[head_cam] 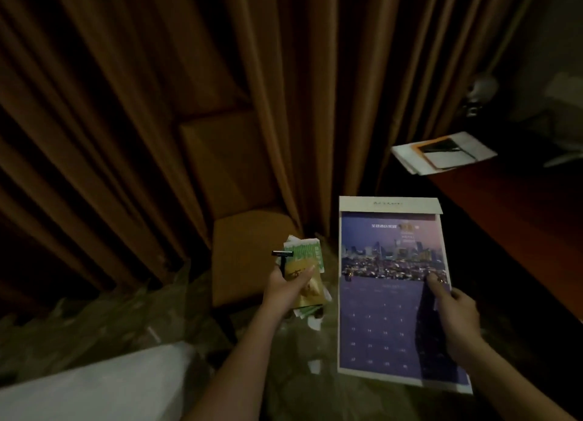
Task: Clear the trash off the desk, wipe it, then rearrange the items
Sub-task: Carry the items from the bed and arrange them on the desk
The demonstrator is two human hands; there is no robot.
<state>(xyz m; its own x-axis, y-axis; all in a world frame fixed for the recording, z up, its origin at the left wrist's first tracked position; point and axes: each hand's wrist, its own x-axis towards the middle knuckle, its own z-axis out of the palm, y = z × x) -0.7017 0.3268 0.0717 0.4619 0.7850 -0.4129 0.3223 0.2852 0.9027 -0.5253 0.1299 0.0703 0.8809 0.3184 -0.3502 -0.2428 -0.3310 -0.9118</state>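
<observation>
My left hand (pixel 285 289) grips a bundle of small wrappers (pixel 307 274), green-striped and yellow packets, together with a black disposable razor (pixel 283 254) that sticks up beside my thumb. My right hand (pixel 454 313) pinches the right edge of a large purple calendar sheet (pixel 383 294) with a city skyline photo, held flat in front of me. Both hands hover over a clear plastic trash bag (pixel 132 313) that spreads across the floor below. The dark wooden desk (pixel 517 212) runs along the right side.
A stack of white papers with a dark folder (pixel 444 152) lies at the desk's far end. A brown upholstered chair (pixel 246 250) stands against the heavy brown curtains (pixel 126 105). A white bed corner (pixel 94 389) fills the lower left. A pale kettle-like object (pixel 481 92) sits in the dim back right.
</observation>
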